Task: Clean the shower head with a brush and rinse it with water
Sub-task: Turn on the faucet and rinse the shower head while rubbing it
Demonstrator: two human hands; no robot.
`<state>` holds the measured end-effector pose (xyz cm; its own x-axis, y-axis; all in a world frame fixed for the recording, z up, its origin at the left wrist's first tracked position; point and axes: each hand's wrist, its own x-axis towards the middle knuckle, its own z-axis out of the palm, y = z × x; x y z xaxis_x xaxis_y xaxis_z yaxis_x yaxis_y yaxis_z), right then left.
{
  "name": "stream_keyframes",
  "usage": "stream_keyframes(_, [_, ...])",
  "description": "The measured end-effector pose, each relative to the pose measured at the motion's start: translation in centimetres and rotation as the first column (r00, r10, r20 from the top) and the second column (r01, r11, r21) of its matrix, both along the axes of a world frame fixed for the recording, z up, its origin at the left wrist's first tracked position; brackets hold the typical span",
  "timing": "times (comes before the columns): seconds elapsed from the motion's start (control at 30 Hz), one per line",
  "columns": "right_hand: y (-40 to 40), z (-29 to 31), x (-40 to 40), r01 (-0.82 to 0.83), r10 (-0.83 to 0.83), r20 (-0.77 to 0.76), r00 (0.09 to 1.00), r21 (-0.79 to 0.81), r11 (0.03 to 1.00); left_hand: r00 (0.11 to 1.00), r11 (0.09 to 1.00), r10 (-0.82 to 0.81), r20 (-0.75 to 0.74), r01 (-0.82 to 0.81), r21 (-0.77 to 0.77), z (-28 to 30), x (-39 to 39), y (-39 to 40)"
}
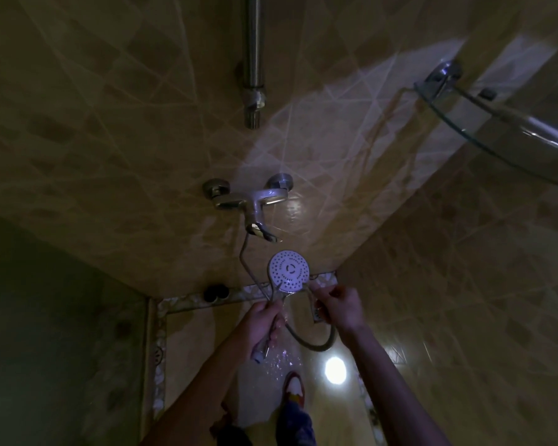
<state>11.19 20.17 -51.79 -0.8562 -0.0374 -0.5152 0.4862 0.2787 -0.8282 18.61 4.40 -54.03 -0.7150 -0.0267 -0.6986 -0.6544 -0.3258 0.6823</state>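
Both hands grip: left hand (264,320) shower head (289,268) (face up), right hand (339,305) hose (316,344).

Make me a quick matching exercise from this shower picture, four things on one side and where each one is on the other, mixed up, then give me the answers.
Things:
1. shower head
2. glass shelf
3. faucet
4. hose

Places:
A. upper right corner, on the wall
B. held up between the two hands, face toward the camera
C. looping below the hands
D. on the wall, above the shower head

Pairs: 1-B, 2-A, 3-D, 4-C
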Motion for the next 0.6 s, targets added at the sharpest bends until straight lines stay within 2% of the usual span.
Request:
stream_keyframes(0.17, [-0.2, -0.3, 1.1, -0.031, 0.033, 0.031, 0.999, -0.075, 0.997, 0.998, 0.998, -0.056, -0.004, 0.056, -0.016, -0.2, 0.1, 0.1])
stream_keyframes(0.43, [-1.4, 0.7, 0.3, -0.066, 0.067, 0.005, 0.998, -0.075, 0.995, 1.0, 0.999, -0.021, 0.005, 0.021, 0.032, 0.6, 0.3, 0.4])
stream_keyframes(0.6, [-1.1, 0.7, -0.7, -0.022, 0.022, 0.004, 1.0, -0.076, 0.997, 1.0, 1.0, 0.006, -0.007, -0.006, 0.015, 0.6, 0.2, 0.7])
